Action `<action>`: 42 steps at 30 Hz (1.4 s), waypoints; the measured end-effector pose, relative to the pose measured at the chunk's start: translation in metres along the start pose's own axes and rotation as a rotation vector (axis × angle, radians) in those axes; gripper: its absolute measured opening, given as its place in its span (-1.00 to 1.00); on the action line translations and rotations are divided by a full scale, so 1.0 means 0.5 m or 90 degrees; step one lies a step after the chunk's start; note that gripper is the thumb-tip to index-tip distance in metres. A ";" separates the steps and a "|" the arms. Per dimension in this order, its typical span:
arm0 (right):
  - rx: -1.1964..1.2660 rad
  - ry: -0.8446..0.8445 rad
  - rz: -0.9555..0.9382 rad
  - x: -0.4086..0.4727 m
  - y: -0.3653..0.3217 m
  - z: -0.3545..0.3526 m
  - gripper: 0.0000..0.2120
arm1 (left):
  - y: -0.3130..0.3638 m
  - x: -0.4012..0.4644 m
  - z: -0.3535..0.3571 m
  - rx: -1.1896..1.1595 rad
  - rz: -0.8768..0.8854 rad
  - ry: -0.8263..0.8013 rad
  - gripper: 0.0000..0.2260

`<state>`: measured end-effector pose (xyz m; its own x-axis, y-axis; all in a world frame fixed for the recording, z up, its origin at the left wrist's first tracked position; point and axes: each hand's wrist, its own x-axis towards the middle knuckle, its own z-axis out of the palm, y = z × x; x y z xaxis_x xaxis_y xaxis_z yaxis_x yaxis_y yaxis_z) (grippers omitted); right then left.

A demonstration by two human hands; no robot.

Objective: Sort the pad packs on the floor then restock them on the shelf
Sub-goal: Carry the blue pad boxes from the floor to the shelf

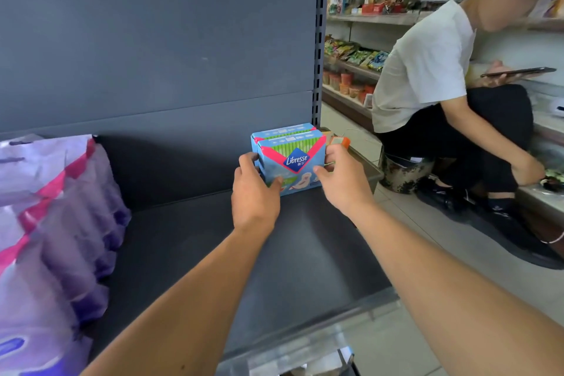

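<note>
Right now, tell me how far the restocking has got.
Done: purple packs sit at the shelf's left end. In hand: left hand and right hand hold two blue Libresse packs at the back right. Left: the bare middle; the floor stock is out of view.

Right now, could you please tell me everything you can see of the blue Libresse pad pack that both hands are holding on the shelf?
The blue Libresse pad pack looks like a glossy box, light blue with pink V-shaped trim, a green striped band on top and a dark blue diamond logo. It stands upright at the right rear of the dark shelf, directly in front of a matching pack. The left hand grips its left side, the right hand its right side.
</note>
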<state>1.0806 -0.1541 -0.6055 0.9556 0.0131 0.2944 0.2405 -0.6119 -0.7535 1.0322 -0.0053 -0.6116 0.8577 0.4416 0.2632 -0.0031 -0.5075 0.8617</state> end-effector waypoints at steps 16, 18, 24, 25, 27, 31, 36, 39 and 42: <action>0.006 0.002 -0.017 0.010 0.016 0.009 -0.75 | -0.003 -0.001 0.006 0.169 -0.015 -0.010 -0.78; -0.001 0.000 -0.018 0.010 0.017 0.009 -0.74 | -0.001 -0.001 0.002 0.175 -0.016 -0.016 -0.76; -0.049 -0.027 -0.013 0.003 0.011 0.000 -0.72 | 0.010 -0.015 -0.011 0.167 -0.046 -0.050 -0.73; -0.050 -0.027 -0.009 -0.005 0.007 -0.006 -0.69 | 0.014 -0.023 -0.017 0.164 -0.040 -0.051 -0.71; -0.066 -0.021 -0.013 -0.029 0.000 -0.023 -0.62 | 0.025 -0.044 -0.030 0.158 -0.010 -0.047 -0.61; -0.200 -0.003 -0.104 -0.107 -0.013 -0.089 -0.64 | 0.051 -0.097 -0.061 0.212 0.186 0.007 -0.46; -0.378 -0.015 -0.170 -0.264 -0.022 -0.212 -0.64 | 0.127 -0.210 -0.058 0.290 0.428 -0.062 -0.67; -0.425 -0.012 -0.111 -0.383 -0.009 -0.291 -0.61 | 0.183 -0.315 -0.037 0.265 0.501 -0.169 -0.71; -0.453 -0.013 -0.019 -0.511 0.023 -0.370 -0.56 | 0.234 -0.428 0.000 0.256 0.556 -0.308 -0.67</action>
<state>0.8077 -0.3108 -0.5805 0.9548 0.0486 0.2933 0.1040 -0.9788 -0.1764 0.8484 -0.1592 -0.5673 0.7535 -0.4855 0.4432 -0.6192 -0.7507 0.2303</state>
